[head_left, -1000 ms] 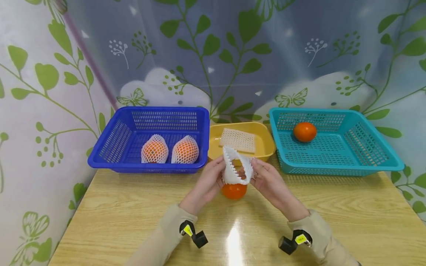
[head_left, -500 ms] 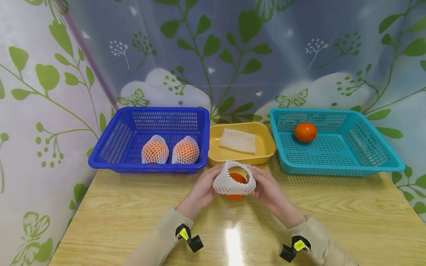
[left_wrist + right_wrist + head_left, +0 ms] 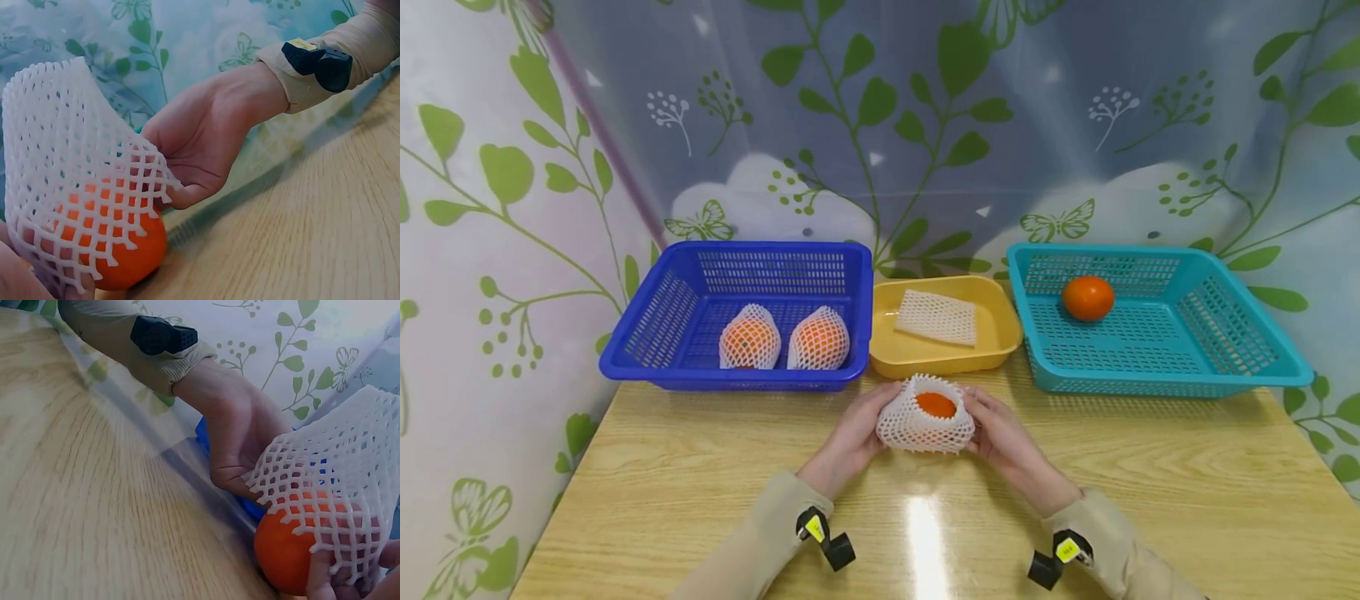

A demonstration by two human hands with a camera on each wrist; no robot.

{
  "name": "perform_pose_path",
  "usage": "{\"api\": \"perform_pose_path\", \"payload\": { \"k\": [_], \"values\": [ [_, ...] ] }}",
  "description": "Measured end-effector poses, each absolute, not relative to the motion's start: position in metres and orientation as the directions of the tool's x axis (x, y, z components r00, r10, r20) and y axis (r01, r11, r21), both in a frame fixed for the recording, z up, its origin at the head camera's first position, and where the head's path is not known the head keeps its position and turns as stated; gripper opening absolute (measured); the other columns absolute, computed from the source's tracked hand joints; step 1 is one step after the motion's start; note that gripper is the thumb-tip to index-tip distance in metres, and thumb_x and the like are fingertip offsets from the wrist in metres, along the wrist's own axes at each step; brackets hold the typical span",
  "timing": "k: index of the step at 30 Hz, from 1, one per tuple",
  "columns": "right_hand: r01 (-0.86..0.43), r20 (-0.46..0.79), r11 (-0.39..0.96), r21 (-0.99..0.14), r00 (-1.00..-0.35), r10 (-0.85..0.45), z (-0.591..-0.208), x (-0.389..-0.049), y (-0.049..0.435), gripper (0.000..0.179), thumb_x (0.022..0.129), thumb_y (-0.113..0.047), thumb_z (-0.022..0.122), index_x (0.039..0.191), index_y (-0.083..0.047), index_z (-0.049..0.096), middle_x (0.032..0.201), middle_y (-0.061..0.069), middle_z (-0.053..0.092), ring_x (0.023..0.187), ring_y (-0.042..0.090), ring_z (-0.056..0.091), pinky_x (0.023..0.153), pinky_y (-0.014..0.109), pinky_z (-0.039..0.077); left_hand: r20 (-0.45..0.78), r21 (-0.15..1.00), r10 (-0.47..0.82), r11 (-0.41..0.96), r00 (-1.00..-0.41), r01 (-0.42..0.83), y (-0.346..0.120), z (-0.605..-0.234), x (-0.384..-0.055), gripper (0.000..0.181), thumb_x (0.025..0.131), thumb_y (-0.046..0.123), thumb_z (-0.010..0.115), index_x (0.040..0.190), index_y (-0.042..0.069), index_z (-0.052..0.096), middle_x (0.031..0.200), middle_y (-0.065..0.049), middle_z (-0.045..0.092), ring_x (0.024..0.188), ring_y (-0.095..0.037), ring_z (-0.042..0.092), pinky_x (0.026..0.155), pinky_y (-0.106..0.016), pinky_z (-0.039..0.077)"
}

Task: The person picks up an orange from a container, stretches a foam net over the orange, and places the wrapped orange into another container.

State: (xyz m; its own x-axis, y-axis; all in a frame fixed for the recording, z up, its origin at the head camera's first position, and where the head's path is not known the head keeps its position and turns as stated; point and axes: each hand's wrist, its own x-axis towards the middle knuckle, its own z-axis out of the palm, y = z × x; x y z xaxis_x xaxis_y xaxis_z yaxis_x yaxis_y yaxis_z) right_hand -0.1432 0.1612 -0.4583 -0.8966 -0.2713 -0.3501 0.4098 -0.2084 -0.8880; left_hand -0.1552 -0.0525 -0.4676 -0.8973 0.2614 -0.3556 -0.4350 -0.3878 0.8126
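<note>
Orange fruit: (image 3: pixel 936 405) stands on the near middle of the table (image 3: pixel 700 483), between the two hands; its top shows through the upper opening of the white foam net (image 3: pixel 925 437).
Foam net: sits around the fruit, far edge raised; both wrist views show bare orange skin below its lower edge.
Just changed: half a second ago the head view showed a wide orange strip under the net on the near side; now the mesh has come down over nearly all of that side.
Meaning: the wrapping looks well along, in my judgement, but not complete, as the lower edge seems to need more drawing down.
Left hand: (image 3: pixel 852 432) pinches the net's left side, thumb along the edge.
Right hand: (image 3: pixel 1009 440) grips the net's right side, likewise thumb and fingers.
Yellow tub: (image 3: pixel 940 367) just beyond the hands, with a flat spare net (image 3: pixel 936 318) in it.
Blue basket: (image 3: pixel 733 381) far left, holding two netted fruits (image 3: pixel 819 340) side by side at its near right.
Teal basket: (image 3: pixel 1157 381) far right, holding one bare fruit (image 3: pixel 1087 298) near its left side.
Backdrop: leaf-patterned curtain (image 3: pixel 880 183) behind the containers.
</note>
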Motion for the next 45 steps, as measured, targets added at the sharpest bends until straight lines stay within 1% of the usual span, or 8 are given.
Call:
{"api": "perform_pose_path", "payload": {
  "k": [4, 9, 19, 23, 28, 32, 39, 45],
  "values": [
    [0.405, -0.350, -0.178, -0.897, -0.895, -0.276, -0.464, -0.147, 0.161, 0.018, 0.111, -0.022, 0.041, 0.106, -0.018, 0.057, 0.093, -0.003, 0.062, 0.075, 0.007, 0.057, 0.063, 0.018, 0.047, -0.400, 0.811, 0.240, -0.357, -0.884, -0.464, -0.051, -0.471, -0.156, 0.036, 0.105, 0.023, 0.054, 0.133, 0.001, 0.055, 0.101, 0.000, 0.064, 0.088, -0.009, 0.061, 0.072, -0.018, 0.053],
    [0.416, -0.370, -0.134, -0.900, -0.888, -0.273, -0.468, -0.150, 0.160, 0.024, 0.111, -0.018, 0.035, 0.124, -0.007, 0.052, 0.095, -0.001, 0.060, 0.078, 0.008, 0.057, 0.065, 0.021, 0.049, -0.447, 0.813, 0.188, -0.321, -0.874, -0.485, -0.047, -0.474, -0.157, 0.033, 0.104, 0.022, 0.054, 0.128, 0.000, 0.059, 0.096, 0.000, 0.064, 0.081, -0.008, 0.059, 0.063, -0.017, 0.049],
    [0.410, -0.386, -0.071, -0.909, -0.895, -0.224, -0.466, -0.155, 0.155, 0.046, 0.111, -0.019, 0.036, 0.151, 0.004, 0.036, 0.094, 0.002, 0.065, 0.077, 0.011, 0.062, 0.062, 0.025, 0.055, -0.399, 0.825, 0.131, -0.379, -0.907, -0.418, -0.039, -0.471, -0.156, 0.040, 0.107, 0.021, 0.047, 0.136, -0.006, 0.052, 0.115, -0.008, 0.061, 0.102, -0.016, 0.058, 0.091, -0.028, 0.053],
    [0.387, -0.363, -0.090, -0.918, -0.909, -0.206, -0.459, -0.156, 0.153, 0.048, 0.111, -0.023, 0.041, 0.152, 0.002, 0.039, 0.099, 0.000, 0.068, 0.075, 0.010, 0.062, 0.060, 0.023, 0.054, -0.356, 0.837, 0.096, -0.409, -0.929, -0.363, -0.039, -0.465, -0.157, 0.041, 0.107, 0.026, 0.048, 0.134, -0.005, 0.053, 0.114, -0.007, 0.061, 0.101, -0.015, 0.058, 0.090, -0.027, 0.052],
    [0.368, -0.334, -0.135, -0.920, -0.916, -0.223, -0.445, -0.156, 0.151, 0.054, 0.110, -0.033, 0.045, 0.153, -0.002, 0.039, 0.111, -0.001, 0.065, 0.079, 0.010, 0.064, 0.062, 0.021, 0.054, -0.293, 0.857, 0.025, -0.437, -0.956, -0.274, -0.036, -0.455, -0.158, 0.023, 0.106, 0.024, 0.051, 0.108, 0.005, 0.062, 0.095, -0.001, 0.062, 0.086, -0.011, 0.057, 0.074, -0.022, 0.050],
    [0.357, -0.303, -0.149, -0.922, -0.906, -0.296, -0.434, -0.153, 0.150, 0.064, 0.108, -0.044, 0.043, 0.154, 0.000, 0.033, 0.118, 0.004, 0.059, 0.087, 0.014, 0.066, 0.071, 0.023, 0.057, -0.211, 0.875, -0.030, -0.450, -0.977, -0.176, -0.033, -0.450, -0.157, 0.020, 0.106, 0.019, 0.051, 0.092, 0.011, 0.061, 0.087, 0.002, 0.060, 0.081, -0.009, 0.055, 0.071, -0.020, 0.047],
    [0.352, -0.277, -0.105, -0.930, -0.861, -0.427, -0.426, -0.150, 0.151, 0.070, 0.108, -0.042, 0.044, 0.161, -0.006, 0.014, 0.143, 0.018, 0.048, 0.099, 0.013, 0.068, 0.088, 0.029, 0.057, -0.153, 0.917, -0.056, -0.380, -0.987, -0.121, -0.032, -0.445, -0.155, 0.024, 0.107, 0.020, 0.051, 0.107, 0.000, 0.063, 0.098, -0.004, 0.066, 0.089, -0.012, 0.061, 0.079, -0.024, 0.053],
    [0.341, -0.245, -0.137, -0.930, -0.854, -0.460, -0.425, -0.148, 0.150, 0.066, 0.108, -0.036, 0.043, 0.159, -0.003, 0.017, 0.131, 0.005, 0.054, 0.102, 0.011, 0.064, 0.089, 0.026, 0.055, -0.153, 0.920, -0.023, -0.369, -0.988, -0.134, -0.032, -0.443, -0.155, 0.026, 0.107, 0.021, 0.051, 0.113, -0.001, 0.064, 0.105, -0.004, 0.067, 0.096, -0.012, 0.061, 0.085, -0.024, 0.052]
  ]
}}
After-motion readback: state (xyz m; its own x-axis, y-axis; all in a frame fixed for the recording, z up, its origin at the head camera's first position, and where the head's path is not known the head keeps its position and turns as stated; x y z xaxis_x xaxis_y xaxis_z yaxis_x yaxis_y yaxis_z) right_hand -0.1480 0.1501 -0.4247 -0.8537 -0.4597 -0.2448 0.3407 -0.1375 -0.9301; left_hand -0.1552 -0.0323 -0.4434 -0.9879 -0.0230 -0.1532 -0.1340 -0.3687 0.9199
